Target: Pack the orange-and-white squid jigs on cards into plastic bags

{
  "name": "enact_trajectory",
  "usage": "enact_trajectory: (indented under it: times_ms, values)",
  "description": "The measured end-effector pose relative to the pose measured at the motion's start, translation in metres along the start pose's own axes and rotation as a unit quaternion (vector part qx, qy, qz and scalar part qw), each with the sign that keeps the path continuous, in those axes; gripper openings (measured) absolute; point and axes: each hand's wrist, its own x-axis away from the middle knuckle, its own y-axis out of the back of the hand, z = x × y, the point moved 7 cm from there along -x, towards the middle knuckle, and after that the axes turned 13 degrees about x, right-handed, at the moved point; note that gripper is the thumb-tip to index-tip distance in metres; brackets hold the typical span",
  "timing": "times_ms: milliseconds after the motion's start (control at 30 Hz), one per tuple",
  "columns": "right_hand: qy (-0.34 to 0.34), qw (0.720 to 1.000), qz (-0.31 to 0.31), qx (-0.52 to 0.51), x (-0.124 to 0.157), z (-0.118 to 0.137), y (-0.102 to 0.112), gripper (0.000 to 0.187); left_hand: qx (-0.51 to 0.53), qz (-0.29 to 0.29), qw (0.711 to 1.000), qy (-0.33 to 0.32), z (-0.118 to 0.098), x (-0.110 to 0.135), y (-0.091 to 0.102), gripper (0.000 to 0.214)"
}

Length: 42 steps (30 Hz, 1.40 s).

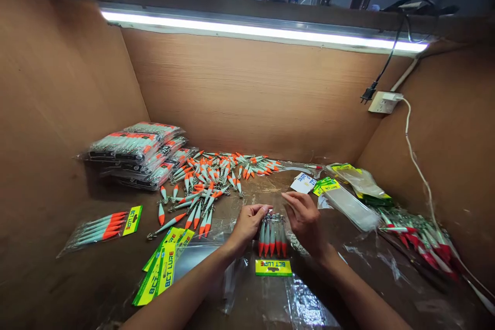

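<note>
A clear bag of squid jigs point(272, 237) lies in front of me, with several pale, red-tipped jigs side by side and a yellow-green BCT LURE header card point(273, 267) toward me. My left hand point(247, 224) is at the bag's far left corner, thumb and forefinger closed on its edge by the hook ends. To the right of the bag, my right hand point(305, 219) is raised slightly, its fingers stretched out and apart from the bag. Beyond both hands, loose orange-and-white squid jigs point(211, 185) are heaped on the brown table.
Packed bundles of jigs point(143, 154) are stacked at left, near another filled bag point(102, 229). Carded bags point(164, 270) lie by my left forearm. More clear bags point(350, 206) and red-and-white jigs point(425, 247) are at right. A power outlet point(384, 102) has a hanging cord.
</note>
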Motion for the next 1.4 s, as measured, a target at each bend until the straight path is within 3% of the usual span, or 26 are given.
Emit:
enact_trajectory:
  times_ms: [100,200,300,533,600,667,767,867,1000,1067,1167,1267,1333,1400]
  values:
    - [0.123,0.989,0.042,0.074,-0.001,0.032,-0.006,0.034,-0.08,0.02,0.993,-0.08,-0.019,0.007,-0.01,0.045]
    - [0.168,0.97,0.08,0.158,-0.007,0.045,-0.015,0.034,-0.241,0.034,0.955,-0.17,-0.039,0.019,-0.021,0.033]
    - [0.207,0.946,0.128,0.213,-0.014,0.049,-0.021,0.025,-0.314,0.016,0.93,-0.189,-0.045,0.027,-0.023,0.03]
    - [0.24,0.907,0.241,0.25,-0.025,0.041,-0.02,0.014,-0.328,0.035,0.926,-0.181,-0.039,0.034,-0.029,0.025]
    - [0.219,0.914,0.245,0.237,-0.023,0.035,-0.02,0.014,-0.319,0.046,0.93,-0.179,-0.039,0.035,-0.032,0.027]
    - [0.162,0.939,0.223,0.208,-0.022,0.026,-0.02,0.019,-0.301,0.057,0.937,-0.169,-0.039,0.034,-0.033,0.029]
    - [0.03,0.981,0.174,0.084,-0.023,0.004,-0.024,0.027,-0.282,0.064,0.946,-0.147,-0.038,0.032,-0.033,0.032]
    - [-0.116,0.986,0.108,-0.054,-0.032,-0.038,-0.017,0.04,-0.24,0.062,0.959,-0.136,-0.036,0.03,-0.032,0.033]
    - [-0.179,0.975,0.073,-0.109,-0.048,-0.103,0.027,0.076,-0.037,0.032,0.995,-0.092,-0.031,0.023,-0.025,0.045]
    - [-0.185,0.974,0.076,-0.109,-0.049,-0.133,0.059,0.072,0.047,0.018,0.996,-0.067,-0.028,0.019,-0.021,0.052]
    - [-0.207,0.977,0.037,-0.03,-0.042,-0.161,0.104,0.053,0.094,0.011,0.995,-0.039,-0.023,0.015,-0.017,0.056]
    - [-0.206,0.978,0.008,0.016,-0.029,-0.147,0.115,0.043,0.089,0.016,0.996,-0.018,-0.017,0.014,-0.017,0.058]
    - [-0.181,0.982,0.062,-0.014,-0.02,-0.117,0.093,0.046,0.073,0.025,0.997,-0.014,-0.014,0.015,-0.021,0.058]
    - [-0.157,0.969,0.166,-0.09,-0.009,-0.082,0.056,0.052,0.058,0.038,0.997,-0.015,-0.014,0.016,-0.024,0.058]
